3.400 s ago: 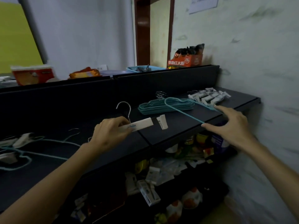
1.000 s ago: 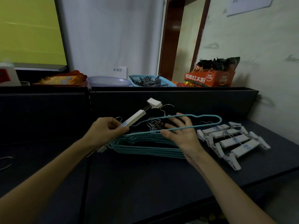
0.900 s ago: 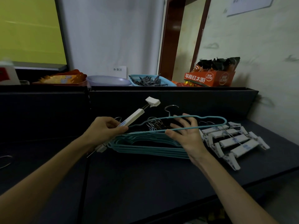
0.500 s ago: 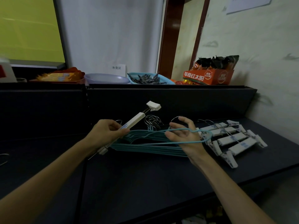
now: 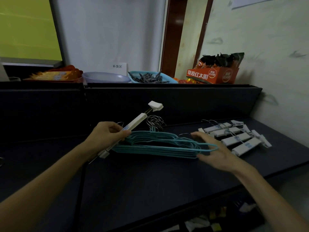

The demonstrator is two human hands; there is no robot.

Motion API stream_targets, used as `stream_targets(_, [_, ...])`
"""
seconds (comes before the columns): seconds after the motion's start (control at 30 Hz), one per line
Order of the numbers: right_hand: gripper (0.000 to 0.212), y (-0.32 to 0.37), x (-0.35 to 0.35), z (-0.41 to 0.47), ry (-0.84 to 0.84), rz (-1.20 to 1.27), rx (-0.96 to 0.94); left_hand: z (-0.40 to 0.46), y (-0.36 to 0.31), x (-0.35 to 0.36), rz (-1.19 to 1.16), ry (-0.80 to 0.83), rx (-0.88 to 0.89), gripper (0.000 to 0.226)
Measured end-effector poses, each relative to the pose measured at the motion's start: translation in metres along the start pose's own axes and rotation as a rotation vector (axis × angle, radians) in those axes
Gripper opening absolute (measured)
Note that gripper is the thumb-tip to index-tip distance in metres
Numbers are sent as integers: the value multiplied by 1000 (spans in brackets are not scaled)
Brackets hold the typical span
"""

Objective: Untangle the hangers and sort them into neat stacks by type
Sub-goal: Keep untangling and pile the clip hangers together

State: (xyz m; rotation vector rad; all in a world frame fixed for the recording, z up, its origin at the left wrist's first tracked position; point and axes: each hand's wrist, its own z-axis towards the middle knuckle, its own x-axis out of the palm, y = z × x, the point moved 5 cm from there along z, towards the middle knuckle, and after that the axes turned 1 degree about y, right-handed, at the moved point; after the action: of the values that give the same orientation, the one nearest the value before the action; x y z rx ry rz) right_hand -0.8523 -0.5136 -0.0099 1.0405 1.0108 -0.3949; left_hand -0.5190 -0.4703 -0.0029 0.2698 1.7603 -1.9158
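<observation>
Head view: a white clip hanger (image 5: pixel 133 125) is gripped by the left hand (image 5: pixel 107 136); the right hand (image 5: pixel 212 151), fingers spread and relaxed, is laid at the teal hanger stack's (image 5: pixel 155 146) right edge, beside the clip hangers (image 5: pixel 234 138) on the dark shelf (image 5: pixel 150 181).

wire hangers (image 5: pixel 158 145) stacked mid shelf (image 5: pixel 150 181), clip hangers (image 5: pixel 234 138) just right, basket (image 5: pixel 150 77) behind

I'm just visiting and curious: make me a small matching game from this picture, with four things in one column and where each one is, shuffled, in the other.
Things:
1. white clip hanger
2. teal hanger stack
3. row of white clip hangers
4. orange box

Places:
A. on the raised ledge by the wall
B. gripped in the left hand
C. lying right of the right hand
D. on the counter between both hands

Pairs: 1-B, 2-D, 3-C, 4-A
</observation>
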Motion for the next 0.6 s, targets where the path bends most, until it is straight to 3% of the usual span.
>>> stream_targets(0.07, [47, -7, -16, -4, -110, -51, 10, 1, 0, 0, -11, -8, 3, 26])
stream_targets(0.17, [25, -1, -41, -12, -297, 416, 189, 2, -1, -1, -22, -23, 9, 26])
stream_targets(0.23, [28, 19, -48, -11, -182, 623, 314, 3, -1, -2, -24, -34, 4, 27])
stream_targets(0.33, [70, 61, -46, -3, 198, 354, 331, 4, -2, -4, -26, -47, -5, 27])
stream_targets(0.43, [97, 93, -32, 11, 361, -236, 243, 3, -2, -5, -14, -55, 0, 27])
stream_targets(0.5, [98, 97, -22, 19, 368, -468, 227, 2, 0, -6, -11, -61, 1, 27])
stream_targets(0.6, [86, 95, -18, 21, 327, -450, 235, 0, 1, -11, -19, -71, 5, 26])
